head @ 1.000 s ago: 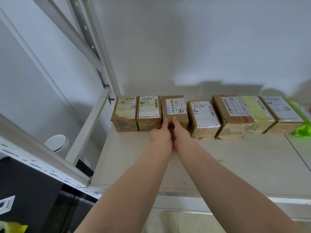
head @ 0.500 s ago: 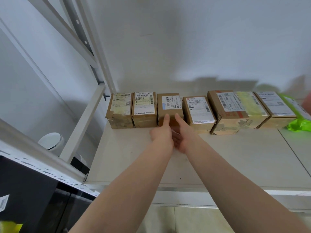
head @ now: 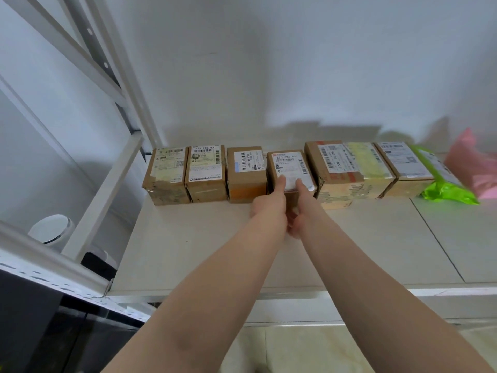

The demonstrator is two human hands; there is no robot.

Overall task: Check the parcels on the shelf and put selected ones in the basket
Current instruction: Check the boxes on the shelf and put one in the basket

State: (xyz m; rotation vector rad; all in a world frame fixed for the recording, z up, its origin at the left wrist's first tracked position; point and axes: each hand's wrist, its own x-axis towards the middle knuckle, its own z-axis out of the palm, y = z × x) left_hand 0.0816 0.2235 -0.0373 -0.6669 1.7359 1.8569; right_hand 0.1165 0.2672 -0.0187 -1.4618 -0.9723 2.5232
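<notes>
Both hands grasp the fourth parcel (head: 290, 170) from the left in the row on the shelf (head: 204, 246). Left hand (head: 269, 205) and right hand (head: 302, 211) each lay a thumb on its label, remaining fingers hidden below

A row of cardboard parcels stands along the far edge of the shelf (head: 204, 246), against the wall, each with a white printed label on top. From the left: two taped boxes (head: 166, 176) (head: 205, 172) touching; a third box (head: 246, 173) with an orange front; a fourth box (head: 289, 165) set slightly nearer; then three larger boxes (head: 332, 168) (head: 368, 168) (head: 403, 165) packed side by side. A green bag (head: 446, 189) and a pink bag (head: 473, 168) lie at the right end.
</notes>
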